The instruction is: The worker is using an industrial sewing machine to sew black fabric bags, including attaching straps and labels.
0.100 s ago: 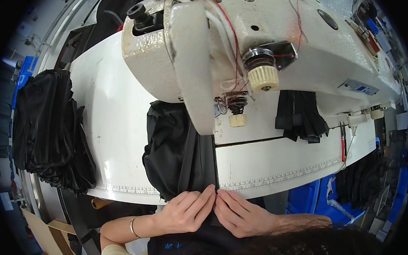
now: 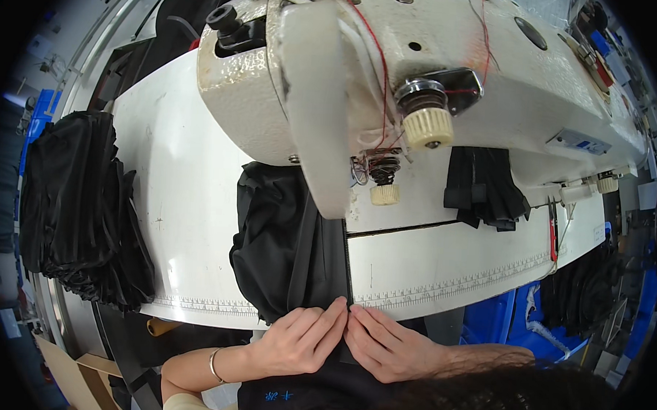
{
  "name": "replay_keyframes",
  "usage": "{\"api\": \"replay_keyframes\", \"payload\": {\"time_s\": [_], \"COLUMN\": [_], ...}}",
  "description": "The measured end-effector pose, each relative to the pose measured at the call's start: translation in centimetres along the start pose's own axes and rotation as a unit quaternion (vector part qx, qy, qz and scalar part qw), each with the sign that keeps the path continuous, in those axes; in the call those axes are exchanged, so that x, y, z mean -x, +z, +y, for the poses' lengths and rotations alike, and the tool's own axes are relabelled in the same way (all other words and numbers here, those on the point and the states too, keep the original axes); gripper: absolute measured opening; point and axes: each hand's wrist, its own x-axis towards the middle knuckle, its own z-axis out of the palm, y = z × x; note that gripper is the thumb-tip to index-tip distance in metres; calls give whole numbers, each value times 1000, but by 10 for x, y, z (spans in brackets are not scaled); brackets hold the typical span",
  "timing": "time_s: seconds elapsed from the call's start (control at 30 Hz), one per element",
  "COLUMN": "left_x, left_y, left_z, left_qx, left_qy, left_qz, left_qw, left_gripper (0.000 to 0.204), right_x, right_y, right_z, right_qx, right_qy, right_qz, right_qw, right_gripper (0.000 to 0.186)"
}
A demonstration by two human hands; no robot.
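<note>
A piece of black fabric (image 2: pixel 276 239) lies bunched on the white table, its straight right edge running from under the sewing machine (image 2: pixel 237 106) toward me. At the table's front edge my left hand (image 2: pixel 304 337) pinches that edge between thumb and fingers. Right beside it, nearly touching, my right hand (image 2: pixel 381 343) pinches the same edge from the right. A narrow dark strip, which looks like a zipper (image 2: pixel 348 268), runs along the fabric's edge into my fingertips. The needle area is hidden behind the machine's head and a pale lever.
A tall pile of black fabric pieces (image 2: pixel 79 209) stands at the left. Black strips (image 2: pixel 483 186) lie under the machine's arm. Red-handled snips (image 2: pixel 553 229) rest at the right. A printed ruler (image 2: pixel 457 284) follows the table's front edge, with a blue bin (image 2: pixel 488 318) below it.
</note>
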Motion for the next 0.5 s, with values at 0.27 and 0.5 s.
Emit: {"api": "replay_keyframes", "payload": {"time_s": [0.27, 0.5], "left_x": [-1, -26], "left_y": [1, 6], "left_z": [-5, -50], "left_qx": [15, 45], "left_qy": [-18, -12], "left_qz": [5, 8], "left_qw": [1000, 999], "left_gripper": [39, 35], "right_x": [-5, -23], "right_y": [-7, 8], "right_z": [4, 43], "right_qx": [-46, -4], "right_qy": [-4, -8], "right_qz": [-50, -80], "right_qw": [998, 997], "right_gripper": [45, 42]}}
